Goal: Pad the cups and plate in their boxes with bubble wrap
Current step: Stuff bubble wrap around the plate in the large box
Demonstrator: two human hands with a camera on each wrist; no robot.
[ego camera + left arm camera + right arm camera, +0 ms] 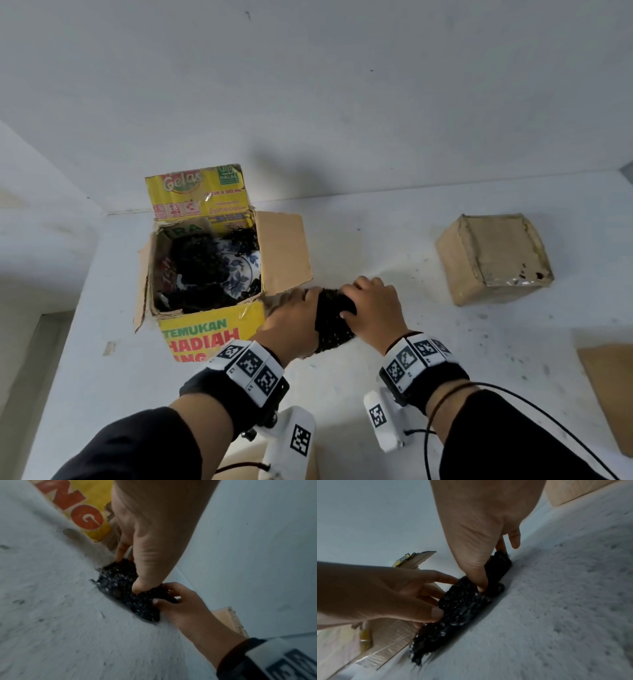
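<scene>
A folded piece of black bubble wrap [334, 322] lies on the white table, just right of the open yellow box [205, 329]. My left hand [298, 308] pinches its left side between thumb and fingers. My right hand [363, 301] grips its right end with curled fingers. In the left wrist view my thumb digs into the bubble wrap [118, 582] and the right hand [178, 601] holds the far end. The right wrist view shows the bubble wrap [462, 601] between both hands. Inside the box a blue-and-white plate [239, 270] sits among more black wrap [195, 260]. No cups are visible.
A closed brown box [493, 257] stands at the right of the table. A flat cardboard piece [613, 387] lies at the right edge. The yellow box's brown flap [284, 246] sticks out toward my hands. The wall runs close behind.
</scene>
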